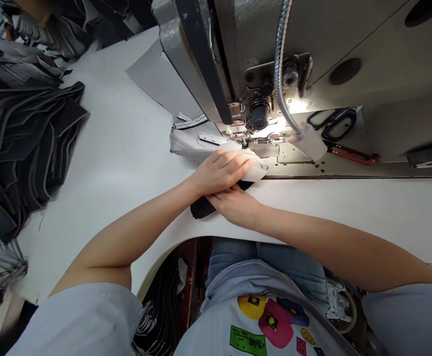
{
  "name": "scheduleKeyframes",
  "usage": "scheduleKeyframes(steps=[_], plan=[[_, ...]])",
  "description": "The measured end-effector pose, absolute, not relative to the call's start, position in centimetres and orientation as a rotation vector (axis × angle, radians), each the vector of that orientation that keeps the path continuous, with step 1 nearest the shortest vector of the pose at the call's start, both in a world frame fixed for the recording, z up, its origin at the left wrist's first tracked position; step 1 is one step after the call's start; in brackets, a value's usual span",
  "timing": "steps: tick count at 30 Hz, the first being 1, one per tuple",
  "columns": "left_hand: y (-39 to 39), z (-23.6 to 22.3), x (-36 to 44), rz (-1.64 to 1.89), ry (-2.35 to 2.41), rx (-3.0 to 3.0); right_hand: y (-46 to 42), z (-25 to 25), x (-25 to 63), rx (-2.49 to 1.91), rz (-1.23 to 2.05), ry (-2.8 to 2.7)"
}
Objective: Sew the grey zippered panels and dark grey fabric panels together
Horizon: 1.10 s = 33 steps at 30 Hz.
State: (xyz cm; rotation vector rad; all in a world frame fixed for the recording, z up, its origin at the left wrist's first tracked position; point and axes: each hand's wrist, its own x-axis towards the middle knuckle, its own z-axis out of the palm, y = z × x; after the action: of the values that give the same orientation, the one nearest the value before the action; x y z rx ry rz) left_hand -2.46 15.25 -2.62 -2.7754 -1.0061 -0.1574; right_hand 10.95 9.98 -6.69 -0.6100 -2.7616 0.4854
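Observation:
My left hand (221,170) lies flat, fingers together, on a white fabric piece (191,143) and presses it toward the presser foot (247,142) of the grey sewing machine (260,59). My right hand (236,203) sits just below it on the white table (126,148), fingers pinching a black fabric piece (201,207) that pokes out under both hands. A lamp lights the needle area.
Stacks of dark cut fabric pieces (23,148) fill the left side of the table. A grey sheet (160,79) lies behind the machine head. Black-handled scissors (332,121) and a red-handled tool (351,155) rest on the machine bed at right. A flexible lamp hose (280,69) hangs near the needle.

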Motion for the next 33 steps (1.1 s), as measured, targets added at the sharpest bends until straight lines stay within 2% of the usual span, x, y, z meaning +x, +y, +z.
scheduleKeyframes(steps=[2, 6, 10, 13, 18, 25, 33], plan=[[14.3, -2.6, -2.3, -0.116, -1.071, -2.753, 10.0, -6.4, 11.4, -0.534, 0.496, -2.807], [13.0, -1.9, -1.0, 0.098, -1.566, -2.615, 11.0, -5.4, 14.5, -0.325, 0.306, -2.856], [12.7, -0.5, 1.3, 0.304, -1.849, -2.524, 13.5, -4.9, 19.7, -0.540, 0.068, -2.770], [12.5, -0.6, 2.3, 0.366, -1.822, -2.457, 15.2, -5.2, 21.6, -0.664, -0.020, -2.674], [12.0, -2.0, 1.9, 0.269, -1.808, -2.346, 15.5, -5.2, 20.3, -0.566, -0.149, -2.764], [12.5, -2.0, 1.5, 0.291, -1.810, -2.359, 14.2, -4.7, 19.3, -0.531, -0.169, -2.769], [13.3, -2.5, 1.7, 0.257, -1.722, -2.346, 12.9, -6.1, 17.6, -0.734, -0.214, -2.635]])
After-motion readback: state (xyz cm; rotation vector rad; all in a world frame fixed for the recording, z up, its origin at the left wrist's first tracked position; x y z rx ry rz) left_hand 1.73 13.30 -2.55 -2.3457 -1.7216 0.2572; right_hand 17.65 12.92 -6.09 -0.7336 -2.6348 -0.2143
